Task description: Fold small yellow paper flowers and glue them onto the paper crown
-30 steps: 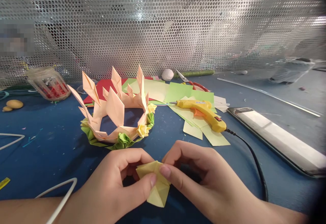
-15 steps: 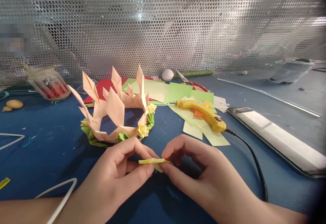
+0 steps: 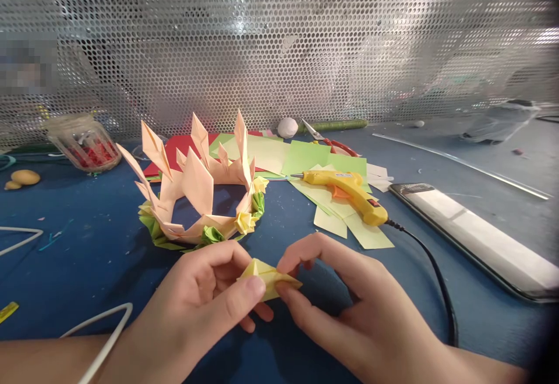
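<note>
Between my two hands is a small piece of folded yellow paper (image 3: 266, 276), its creased faces turned up toward me. My left hand (image 3: 213, 302) pinches its left side, thumb on top and fingers behind and below. At its right corner, my right hand (image 3: 345, 296) grips it between thumb and index finger. Just beyond my left hand stands a paper crown (image 3: 198, 186) with tall peach points, trimmed with green folded leaves and yellow paper flowers (image 3: 245, 222) round its base.
A yellow glue gun (image 3: 345, 189) lies on green paper squares (image 3: 308, 157), its black cord (image 3: 437, 273) running toward me. A phone (image 3: 471, 238) lies right. Red-handled scissors (image 3: 336, 145), a tipped glass jar (image 3: 85, 142) and a white cable (image 3: 117, 326) are also around. A perforated metal panel (image 3: 271, 40) stands behind.
The yellow paper has tilted from nearly edge-on to showing its folded face. My left fingers have shifted beneath it, and both hands stay on it. The crown and glue gun have not moved.
</note>
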Action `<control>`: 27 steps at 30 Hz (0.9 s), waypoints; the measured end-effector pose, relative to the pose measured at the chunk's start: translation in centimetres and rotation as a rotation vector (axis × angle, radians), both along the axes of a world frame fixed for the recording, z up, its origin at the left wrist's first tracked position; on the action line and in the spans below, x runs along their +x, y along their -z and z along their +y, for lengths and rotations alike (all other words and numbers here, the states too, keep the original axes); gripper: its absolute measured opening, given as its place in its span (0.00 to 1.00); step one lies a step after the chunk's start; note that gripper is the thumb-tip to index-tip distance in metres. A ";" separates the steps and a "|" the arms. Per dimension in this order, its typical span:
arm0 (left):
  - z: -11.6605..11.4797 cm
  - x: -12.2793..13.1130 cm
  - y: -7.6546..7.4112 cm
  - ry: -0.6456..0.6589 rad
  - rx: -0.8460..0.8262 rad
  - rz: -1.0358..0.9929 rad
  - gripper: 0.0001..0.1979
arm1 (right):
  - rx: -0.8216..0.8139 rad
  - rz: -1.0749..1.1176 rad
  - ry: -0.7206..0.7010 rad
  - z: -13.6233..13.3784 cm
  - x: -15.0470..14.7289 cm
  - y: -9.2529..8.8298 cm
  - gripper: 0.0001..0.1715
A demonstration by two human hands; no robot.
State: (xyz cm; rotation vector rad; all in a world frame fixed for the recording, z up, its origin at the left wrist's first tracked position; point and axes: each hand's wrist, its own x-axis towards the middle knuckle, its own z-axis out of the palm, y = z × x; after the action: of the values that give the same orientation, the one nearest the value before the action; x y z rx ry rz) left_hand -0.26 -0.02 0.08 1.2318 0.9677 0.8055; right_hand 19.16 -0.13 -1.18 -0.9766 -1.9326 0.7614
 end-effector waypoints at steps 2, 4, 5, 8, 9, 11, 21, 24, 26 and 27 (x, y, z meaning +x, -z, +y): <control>0.2 0.1 -0.2 0.010 0.007 -0.008 0.09 | 0.017 0.019 -0.004 0.0 -0.1 0.0 0.13; 0.3 0.2 -0.4 0.013 0.013 0.009 0.10 | 0.051 0.069 0.015 0.0 -0.1 0.1 0.13; 0.4 0.3 -0.5 0.006 0.012 0.018 0.10 | 0.067 0.091 0.023 0.0 -0.1 0.2 0.13; 0.5 0.5 -0.6 -0.007 0.003 0.031 0.11 | 0.070 0.108 0.036 0.0 -0.2 0.3 0.11; 0.5 0.5 -0.7 -0.008 -0.005 0.034 0.11 | 0.060 0.107 0.052 0.0 -0.2 0.3 0.10; 0.4 0.5 -0.6 -0.011 -0.015 0.038 0.11 | 0.038 0.117 0.090 0.1 -0.2 0.3 0.08; 0.0 0.1 0.0 0.020 -0.008 0.056 0.08 | 0.084 0.110 0.118 0.3 -0.3 0.4 0.08; 0.0 -0.2 0.3 0.016 -0.047 0.106 0.11 | 0.086 0.111 0.080 0.3 -0.3 0.2 0.11; 0.2 -0.2 0.3 0.052 -0.063 0.085 0.12 | 0.086 0.114 0.055 0.3 -0.3 0.1 0.11; 0.3 -0.2 0.3 0.076 -0.065 0.065 0.10 | 0.090 0.114 0.043 0.3 -0.3 0.0 0.11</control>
State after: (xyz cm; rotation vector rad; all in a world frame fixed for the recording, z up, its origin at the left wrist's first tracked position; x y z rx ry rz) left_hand -0.46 0.32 -0.20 1.2376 0.9865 0.6735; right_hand 18.85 0.20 -1.23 -0.8979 -1.8260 0.6843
